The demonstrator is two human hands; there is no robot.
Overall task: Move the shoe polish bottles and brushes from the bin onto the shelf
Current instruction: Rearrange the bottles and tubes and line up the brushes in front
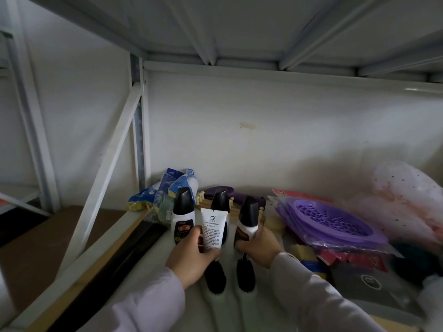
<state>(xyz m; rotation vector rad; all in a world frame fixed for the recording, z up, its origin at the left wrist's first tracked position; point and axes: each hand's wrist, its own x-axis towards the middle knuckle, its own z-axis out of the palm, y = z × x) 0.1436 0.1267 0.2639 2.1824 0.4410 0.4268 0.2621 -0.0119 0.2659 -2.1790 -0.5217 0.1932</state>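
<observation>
Three shoe polish bottles with black caps stand on the white shelf (167, 283). The left bottle (183, 215) stands free. My left hand (191, 255) grips a white leather lanolin tube (212, 230) upright in front of the middle bottle (221, 198). A black brush (215, 275) pokes out below that hand, and whether the hand holds it is unclear. My right hand (260, 248) is wrapped around the right bottle (248, 218), which tilts slightly. A second black brush (245, 274) hangs under that hand. The bin is out of sight.
Blue and yellow packets (167, 188) lie at the back left. A purple brush and wooden pegs (230, 191) sit behind the bottles. Purple plastic trays (335, 221), a pink mesh bundle (407, 200) and dark packets (364, 279) crowd the right. The shelf post (141, 130) rises at left.
</observation>
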